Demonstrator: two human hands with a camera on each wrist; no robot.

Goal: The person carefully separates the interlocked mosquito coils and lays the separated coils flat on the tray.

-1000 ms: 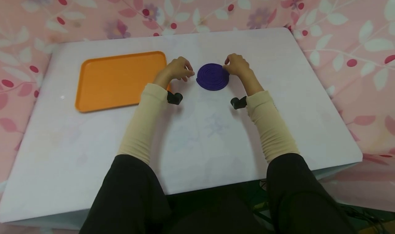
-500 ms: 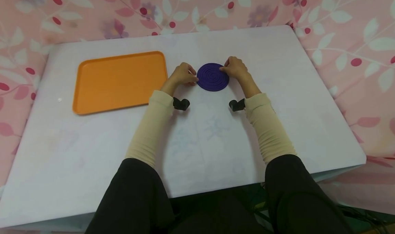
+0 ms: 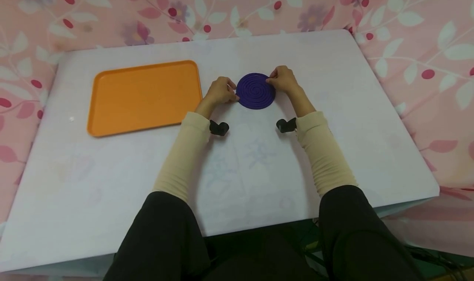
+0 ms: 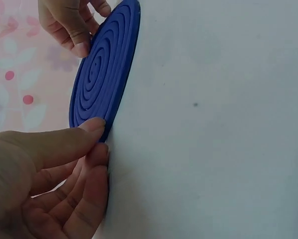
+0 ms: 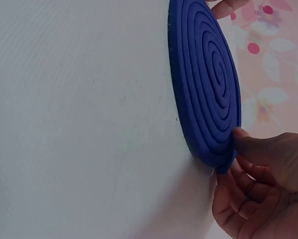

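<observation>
A round dark-blue mat [image 3: 255, 91] with a raised spiral lies flat on the white table [image 3: 259, 166], just right of an orange tray [image 3: 144, 96]. My left hand [image 3: 222, 91] pinches the mat's left edge between thumb and fingers; the left wrist view shows the thumb on top of the mat [image 4: 106, 74] and the fingers [image 4: 91, 184] under its rim. My right hand [image 3: 282, 78] pinches the upper right edge; in the right wrist view the thumb lies on the mat [image 5: 206, 89] and the fingers [image 5: 248, 174] curl beneath the rim.
The orange tray has nothing in it and stands to the left. Pink floral cloth [image 3: 418, 46] surrounds the table on all sides. A small black camera mount [image 3: 219, 128] sits at each wrist.
My left hand has moved right from beside the mat onto its left edge and taken hold. The right hand has kept its pinch on the far right edge.
</observation>
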